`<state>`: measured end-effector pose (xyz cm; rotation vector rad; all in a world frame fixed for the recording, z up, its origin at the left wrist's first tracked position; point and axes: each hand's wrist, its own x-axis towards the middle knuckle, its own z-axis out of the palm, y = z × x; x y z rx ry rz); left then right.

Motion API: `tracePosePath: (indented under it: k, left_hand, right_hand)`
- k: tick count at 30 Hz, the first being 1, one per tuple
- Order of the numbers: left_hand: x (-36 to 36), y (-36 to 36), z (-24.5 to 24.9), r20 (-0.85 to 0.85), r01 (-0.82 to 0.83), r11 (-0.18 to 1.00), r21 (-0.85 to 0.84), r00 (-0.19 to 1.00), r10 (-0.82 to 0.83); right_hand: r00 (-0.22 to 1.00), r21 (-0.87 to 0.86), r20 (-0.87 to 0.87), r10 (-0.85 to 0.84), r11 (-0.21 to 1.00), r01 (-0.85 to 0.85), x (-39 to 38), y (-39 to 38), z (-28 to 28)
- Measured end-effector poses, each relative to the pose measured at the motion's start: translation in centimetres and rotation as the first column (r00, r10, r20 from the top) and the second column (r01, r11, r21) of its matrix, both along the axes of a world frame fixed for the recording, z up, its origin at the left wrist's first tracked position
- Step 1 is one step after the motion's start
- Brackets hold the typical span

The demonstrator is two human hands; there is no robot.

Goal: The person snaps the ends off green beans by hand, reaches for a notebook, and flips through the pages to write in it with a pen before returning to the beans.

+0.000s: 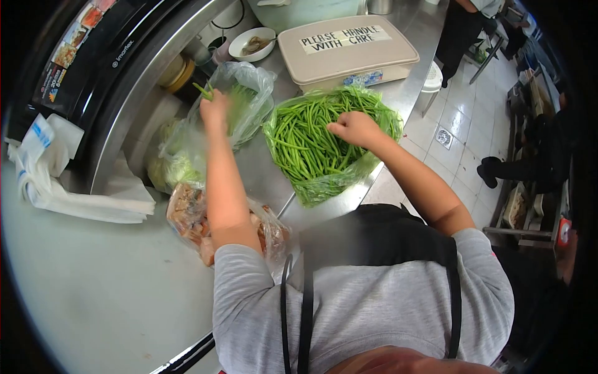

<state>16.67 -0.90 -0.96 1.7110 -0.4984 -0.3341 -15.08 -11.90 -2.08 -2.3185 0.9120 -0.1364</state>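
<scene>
A big heap of long green beans (311, 134) lies in an opened clear plastic bag (324, 190) on the steel counter. My right hand (358, 129) is over the right part of the heap, fingers curled together; whatever they may hold is hidden. My left hand (215, 109) is closed on green beans (202, 91), whose ends poke out past the fingers. It is beside a second clear plastic bag (258, 81), which has some green showing through it. Part of that bag is blurred.
Beyond the beans stands a lidded beige box (346, 53) near a white bowl (252, 45). Bagged pale green vegetables (168, 156) and bagged raw meat (193, 218) lie nearer me, with white plastic bags (68, 174) at left. Another person (464, 37) stands beyond the counter.
</scene>
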Motion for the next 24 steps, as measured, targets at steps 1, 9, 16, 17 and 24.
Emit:
tracePosePath:
  k: [1, 9, 16, 17, 24]
  left_hand:
    - [1.8, 0.4, -1.2, 0.068, -0.007, 0.989, 0.147, 0.998, -0.003]
    - [-6.2, 0.2, 1.0, 0.196, 0.237, 0.956, 0.173, 0.943, -0.270]
    - [-18.9, -1.6, 1.0, -0.238, 0.696, 0.718, -0.023, 0.694, -0.680]
    - [-20.1, -2.2, 0.1, -0.197, 0.650, 0.736, -0.190, 0.709, -0.677]
    - [-20.2, -2.5, 0.4, -0.359, 0.404, 0.745, -0.530, 0.689, -0.629]
  right_hand:
    - [0.998, -0.041, -0.060, -0.009, 0.999, 0.007, 0.2, 0.9, 0.5]
    - [0.973, 0.044, 0.230, 0.003, 0.999, -0.014, 1.5, 0.3, -4.0]
    - [0.813, 0.084, 0.581, -0.035, 0.996, -0.017, 0.8, 1.5, 1.7]
    - [0.780, 0.122, 0.625, -0.037, 0.991, -0.051, 0.9, 2.0, 1.9]
    - [0.885, 0.819, 0.387, -0.259, 0.538, -0.200, -0.8, 2.2, 0.3]
